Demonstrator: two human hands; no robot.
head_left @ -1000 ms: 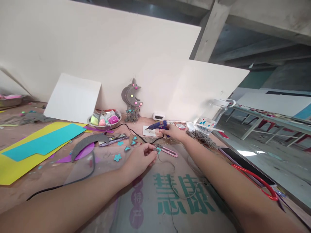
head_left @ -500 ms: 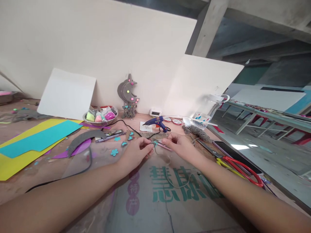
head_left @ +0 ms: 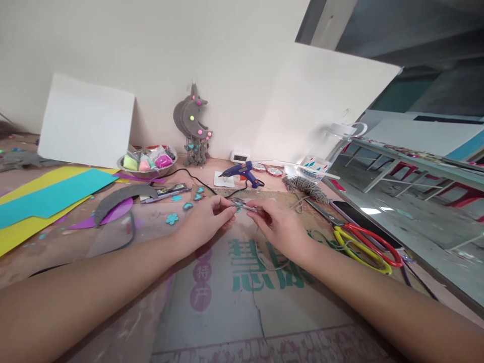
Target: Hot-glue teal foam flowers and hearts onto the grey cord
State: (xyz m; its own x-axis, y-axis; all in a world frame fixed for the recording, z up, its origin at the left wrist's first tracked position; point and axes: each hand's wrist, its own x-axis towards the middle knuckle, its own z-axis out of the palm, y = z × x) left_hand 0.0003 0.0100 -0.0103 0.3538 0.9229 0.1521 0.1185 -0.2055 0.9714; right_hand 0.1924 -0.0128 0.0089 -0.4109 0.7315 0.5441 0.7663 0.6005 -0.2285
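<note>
My left hand (head_left: pixel 209 217) is closed in a pinch on a small teal piece (head_left: pixel 238 205), mostly hidden by the fingertips. Grey yarn (head_left: pixel 260 254) trails from between the hands down onto the printed cardboard (head_left: pixel 212 322). Facing it, my right hand (head_left: pixel 278 222) has its fingers wrapped round a slim, pale stick-like tool (head_left: pixel 247 207), whose end reaches the teal piece. Its exact kind is too small to tell. Left of my left hand lie a teal flower (head_left: pixel 172 219) and a teal heart (head_left: pixel 187 205).
Behind the hands sit a blue glue gun (head_left: pixel 242 173), a small digital clock (head_left: pixel 240 156) and a grey moon ornament (head_left: pixel 191 118). Scissors (head_left: pixel 366 247), a phone (head_left: pixel 366 224) and a yarn bundle (head_left: pixel 306 188) lie right. A bowl of clay (head_left: pixel 147 175) and coloured sheets (head_left: pixel 56 194) occupy the left.
My right hand has closed round the slim tool and brought its end to the teal piece. The left hand keeps its pinch. The camera view has shifted, so the scene sits higher.
</note>
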